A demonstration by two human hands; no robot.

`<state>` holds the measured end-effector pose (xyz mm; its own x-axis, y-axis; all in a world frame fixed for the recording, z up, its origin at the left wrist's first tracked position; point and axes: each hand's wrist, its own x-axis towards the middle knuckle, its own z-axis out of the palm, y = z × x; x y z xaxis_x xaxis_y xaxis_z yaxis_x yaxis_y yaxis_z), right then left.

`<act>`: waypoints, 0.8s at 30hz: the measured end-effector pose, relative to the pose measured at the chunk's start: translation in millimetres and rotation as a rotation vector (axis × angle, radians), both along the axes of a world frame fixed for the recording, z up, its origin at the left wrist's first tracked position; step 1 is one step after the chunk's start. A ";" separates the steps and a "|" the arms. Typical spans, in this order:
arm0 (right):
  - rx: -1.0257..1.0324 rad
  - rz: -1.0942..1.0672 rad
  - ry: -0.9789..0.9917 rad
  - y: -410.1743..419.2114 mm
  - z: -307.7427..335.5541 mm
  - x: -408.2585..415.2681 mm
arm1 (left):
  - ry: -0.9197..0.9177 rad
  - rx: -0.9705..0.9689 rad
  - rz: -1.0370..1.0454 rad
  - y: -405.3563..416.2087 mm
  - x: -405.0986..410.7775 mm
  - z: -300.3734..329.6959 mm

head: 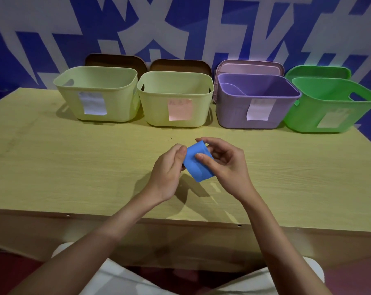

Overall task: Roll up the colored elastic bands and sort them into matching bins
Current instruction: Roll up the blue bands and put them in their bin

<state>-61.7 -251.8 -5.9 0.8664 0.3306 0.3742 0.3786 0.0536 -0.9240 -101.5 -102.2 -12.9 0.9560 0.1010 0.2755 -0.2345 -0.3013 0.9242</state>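
Blue elastic band (198, 165) was pinched between left hand (169, 167) and right hand (225, 162) above the counter (73, 158), bins lined up well beyond.

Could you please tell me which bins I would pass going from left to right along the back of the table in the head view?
Pale yellow-green bin with a white label → pale yellow-green bin with a pink label → purple bin → green bin.
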 end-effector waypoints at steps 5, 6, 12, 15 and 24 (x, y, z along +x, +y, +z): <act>0.001 -0.010 -0.013 0.1 -1.9 0.8 | 0.064 -0.223 0.024 -4.1 3.6 12.0; 0.008 -0.009 -0.016 0.1 -0.4 0.3 | 0.104 -0.291 0.006 -3.7 4.1 15.6; -0.027 0.004 -0.088 -3.4 7.0 2.2 | 0.237 -0.370 -0.172 4.0 6.7 23.4; -0.001 0.023 -0.030 -3.9 4.1 1.1 | 0.304 -0.315 -0.209 7.8 8.4 20.2; 0.007 0.005 0.074 -2.0 0.8 -0.8 | -0.025 0.145 -0.075 9.7 2.7 1.3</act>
